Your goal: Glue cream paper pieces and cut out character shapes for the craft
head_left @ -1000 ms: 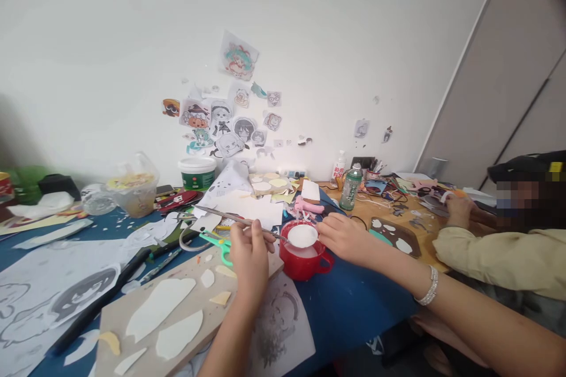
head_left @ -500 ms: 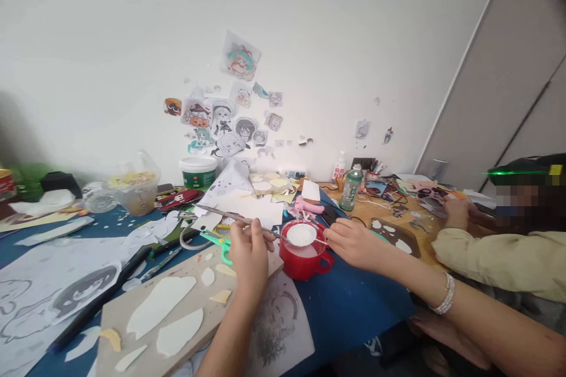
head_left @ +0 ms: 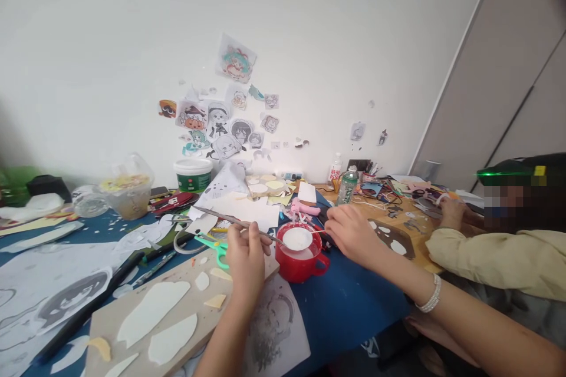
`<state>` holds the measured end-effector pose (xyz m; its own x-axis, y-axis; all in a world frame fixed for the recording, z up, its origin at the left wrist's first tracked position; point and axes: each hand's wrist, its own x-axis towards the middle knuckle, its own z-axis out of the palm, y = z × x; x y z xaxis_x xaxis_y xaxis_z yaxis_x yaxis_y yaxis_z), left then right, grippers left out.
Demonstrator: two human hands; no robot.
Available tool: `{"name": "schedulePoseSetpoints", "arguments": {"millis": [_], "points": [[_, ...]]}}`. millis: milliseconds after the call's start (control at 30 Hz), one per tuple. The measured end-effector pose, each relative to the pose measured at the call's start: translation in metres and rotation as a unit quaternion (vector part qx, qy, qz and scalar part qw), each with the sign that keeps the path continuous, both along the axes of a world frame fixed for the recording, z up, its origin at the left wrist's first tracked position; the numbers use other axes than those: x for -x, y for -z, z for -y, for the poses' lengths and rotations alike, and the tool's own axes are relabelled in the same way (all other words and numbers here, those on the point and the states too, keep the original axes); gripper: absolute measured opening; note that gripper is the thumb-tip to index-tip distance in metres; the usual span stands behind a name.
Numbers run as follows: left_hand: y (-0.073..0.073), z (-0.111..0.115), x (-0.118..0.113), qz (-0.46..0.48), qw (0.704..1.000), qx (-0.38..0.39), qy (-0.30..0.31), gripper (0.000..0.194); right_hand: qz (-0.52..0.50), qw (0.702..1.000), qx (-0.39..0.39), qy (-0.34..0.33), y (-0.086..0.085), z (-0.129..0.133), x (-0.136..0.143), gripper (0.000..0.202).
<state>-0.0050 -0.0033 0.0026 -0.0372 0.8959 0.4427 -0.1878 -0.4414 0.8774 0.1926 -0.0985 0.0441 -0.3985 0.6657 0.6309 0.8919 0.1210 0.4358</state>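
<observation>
My left hand [head_left: 248, 250] is closed round a long thin metal tool [head_left: 221, 216], its tip at the edge of a white oval piece [head_left: 297, 240]. This piece is at the mouth of a red mug [head_left: 297, 269] with whitish liquid inside; whether it is lifted or floating I cannot tell. On the mug's right, my right hand [head_left: 351, 232] pinches a thin pale stick [head_left: 319, 231] whose end points at the oval's right side. Green-handled scissors [head_left: 216, 247] lie left of my left hand, by a board [head_left: 221, 312] bearing white and yellow cut pieces.
Pink pliers-like handles [head_left: 305, 207] and a green-labelled bottle [head_left: 348, 185] stand behind the mug. A green and white tub [head_left: 193, 175] is at the wall. Drawings [head_left: 66, 300] cover the left. At right a co-worker's sleeve [head_left: 490, 262] reaches over the wooden table.
The view has shifted slightly, so most things appear a little further left. My right hand sits a bit higher, with its stick drawn slightly back from the oval piece. Both hands keep their grip.
</observation>
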Motion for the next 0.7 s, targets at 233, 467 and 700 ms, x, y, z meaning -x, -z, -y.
{"name": "schedulePoseSetpoints", "arguments": {"millis": [233, 467, 700], "points": [[0.003, -0.001, 0.001, -0.003, 1.000, -0.019, -0.011, 0.020, -0.362, 0.912, 0.168, 0.096, -0.003, -0.022, 0.006, 0.019], [0.004, 0.000, 0.000, 0.030, 0.999, -0.037, -0.013, 0.021, -0.469, 0.829, 0.294, 0.073, -0.006, -0.028, -0.003, 0.022], [0.003, 0.000, 0.000, 0.063, 0.997, -0.033, -0.008, 0.023, -0.545, 0.759, 0.342, 0.102, -0.012, -0.027, -0.003, 0.019]]}}
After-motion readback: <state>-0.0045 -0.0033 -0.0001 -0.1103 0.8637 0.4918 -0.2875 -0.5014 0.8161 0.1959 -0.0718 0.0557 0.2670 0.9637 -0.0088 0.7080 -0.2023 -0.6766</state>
